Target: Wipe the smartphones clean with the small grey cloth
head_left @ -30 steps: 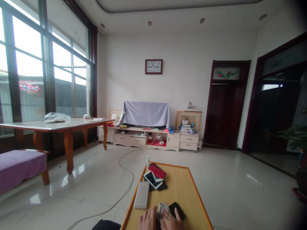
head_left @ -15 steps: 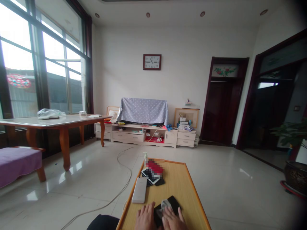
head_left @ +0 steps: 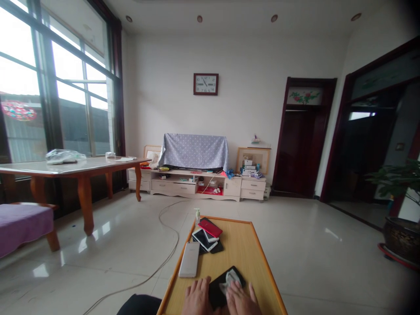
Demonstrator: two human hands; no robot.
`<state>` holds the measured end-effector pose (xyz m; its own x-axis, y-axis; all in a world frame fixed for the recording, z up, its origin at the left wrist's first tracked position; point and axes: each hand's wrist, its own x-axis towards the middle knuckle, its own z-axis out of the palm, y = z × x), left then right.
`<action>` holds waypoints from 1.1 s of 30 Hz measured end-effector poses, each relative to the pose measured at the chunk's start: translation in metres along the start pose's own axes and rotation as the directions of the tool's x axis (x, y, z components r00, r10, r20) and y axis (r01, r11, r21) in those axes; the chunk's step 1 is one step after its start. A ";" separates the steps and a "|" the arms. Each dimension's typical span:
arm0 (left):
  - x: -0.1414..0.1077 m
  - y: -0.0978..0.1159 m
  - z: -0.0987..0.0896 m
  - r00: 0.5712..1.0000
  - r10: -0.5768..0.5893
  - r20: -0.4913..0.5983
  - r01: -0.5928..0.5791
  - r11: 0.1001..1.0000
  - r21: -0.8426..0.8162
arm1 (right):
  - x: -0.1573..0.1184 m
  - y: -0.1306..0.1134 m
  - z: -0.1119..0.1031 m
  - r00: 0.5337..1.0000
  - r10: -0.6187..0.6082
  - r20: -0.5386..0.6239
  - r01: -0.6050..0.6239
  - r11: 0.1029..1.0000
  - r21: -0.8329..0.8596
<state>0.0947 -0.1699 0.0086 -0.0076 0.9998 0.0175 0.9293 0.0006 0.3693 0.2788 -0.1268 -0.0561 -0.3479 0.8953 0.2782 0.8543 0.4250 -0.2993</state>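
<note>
Person's at a low wooden table (head_left: 259,258) with both hands down at the near edge, around 6 o'clock. The left hand (head_left: 197,298) is open and flat, fingers spread, resting against the lower left side of a black smartphone (head_left: 216,292) and not really gripping it. The right hand (head_left: 241,301) is over the phone's lower right, with its fingers on a crumpled pale cloth (head_left: 229,281) lying on the screen. Tough to tell from this angle whether that's cloth or tissue, or if those fingers are actually pinching it.

At about 11 o'clock from the hands, a silver phone (head_left: 189,259) lies flat on the table. Around 12 o'clock there's a messy pile, with a red phone (head_left: 210,227) on top of a white-framed phone (head_left: 204,240). A pump bottle (head_left: 197,216) stands by the table's far left corner, and a pale cable (head_left: 177,245) curves across the tile floor (head_left: 124,236) to the left.
</note>
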 end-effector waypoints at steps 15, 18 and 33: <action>-0.001 0.002 0.006 0.998 0.009 -0.055 -0.008 1.000 0.011 | 0.020 -0.031 -0.049 0.997 0.069 0.039 -0.070 0.997 0.022; -0.001 0.002 0.006 0.998 0.025 -0.057 -0.025 1.000 0.005 | 0.025 -0.039 -0.053 0.993 0.106 0.056 -0.107 0.994 0.023; -0.007 0.008 -0.001 0.997 0.004 -0.078 -0.005 1.000 -0.024 | 0.016 -0.028 -0.046 0.988 0.149 0.044 -0.147 0.988 -0.050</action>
<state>0.1020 -0.1770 0.0127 -0.0329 0.9953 0.0908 0.9201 -0.0054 0.3916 0.2671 -0.1305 -0.0018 -0.2333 0.9538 0.1896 0.9145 0.2814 -0.2906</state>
